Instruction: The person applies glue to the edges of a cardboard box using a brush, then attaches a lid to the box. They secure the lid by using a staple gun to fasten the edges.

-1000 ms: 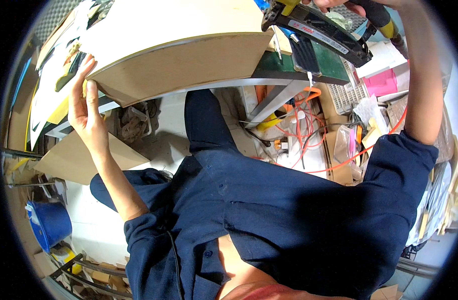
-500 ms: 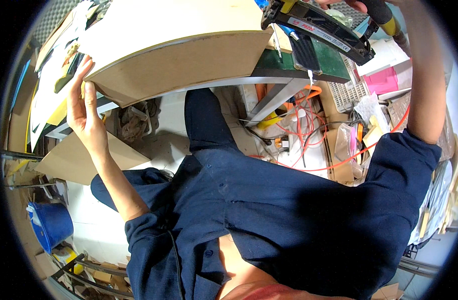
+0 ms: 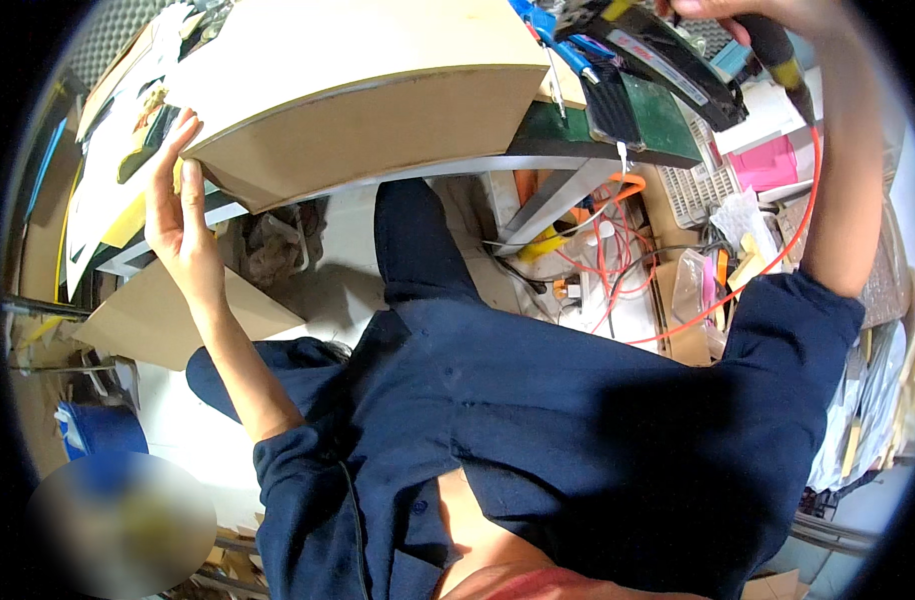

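My right hand (image 3: 713,12), at the upper right, grips a black and yellow air nail gun (image 3: 668,68) by its handle. An orange air hose (image 3: 816,170) runs from the end of that handle down past my forearm. The gun is held over the right end of the table, and its nose is partly cut off at the top. My left hand (image 3: 186,230) is open, its fingers stretched along the left corner of a brown board panel (image 3: 378,135). A pale board (image 3: 368,45) lies along the top edge of that panel.
On the green table end (image 3: 663,125) sit a dark phone (image 3: 615,110) with a white cable and blue pens (image 3: 568,55). Below, tangled orange cords (image 3: 613,260) lie near a cardboard box. A leaning brown sheet (image 3: 178,315) and a blue bucket (image 3: 103,428) are at left.
The nail gun has moved slightly right and tilted more steeply, uncovering more of the blue pens. My left hand stays at the panel's corner.
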A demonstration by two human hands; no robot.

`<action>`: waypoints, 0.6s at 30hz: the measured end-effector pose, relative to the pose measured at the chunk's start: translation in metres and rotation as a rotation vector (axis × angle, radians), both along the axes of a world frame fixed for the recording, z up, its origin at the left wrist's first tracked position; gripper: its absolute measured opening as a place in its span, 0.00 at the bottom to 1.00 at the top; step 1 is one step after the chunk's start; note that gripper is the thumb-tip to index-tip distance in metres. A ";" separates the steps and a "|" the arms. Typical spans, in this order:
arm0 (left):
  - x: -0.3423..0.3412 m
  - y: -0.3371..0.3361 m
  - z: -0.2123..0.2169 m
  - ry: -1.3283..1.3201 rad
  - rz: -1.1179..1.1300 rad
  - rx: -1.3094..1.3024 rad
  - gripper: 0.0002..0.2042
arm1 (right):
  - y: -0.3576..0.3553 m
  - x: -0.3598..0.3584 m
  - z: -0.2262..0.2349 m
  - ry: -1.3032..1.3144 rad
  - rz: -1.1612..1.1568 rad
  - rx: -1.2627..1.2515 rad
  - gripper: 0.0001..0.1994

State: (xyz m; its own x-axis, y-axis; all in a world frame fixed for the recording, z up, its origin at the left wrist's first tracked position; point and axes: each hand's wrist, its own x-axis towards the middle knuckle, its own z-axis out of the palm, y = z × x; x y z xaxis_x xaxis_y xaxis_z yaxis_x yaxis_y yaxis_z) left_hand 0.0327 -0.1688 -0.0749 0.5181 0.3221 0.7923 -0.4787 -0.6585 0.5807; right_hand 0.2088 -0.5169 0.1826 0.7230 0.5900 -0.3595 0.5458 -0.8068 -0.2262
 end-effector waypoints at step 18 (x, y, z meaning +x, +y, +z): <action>0.008 -0.005 -0.004 0.033 -0.076 -0.140 0.32 | -0.181 0.017 -0.244 -0.966 -0.288 0.251 0.22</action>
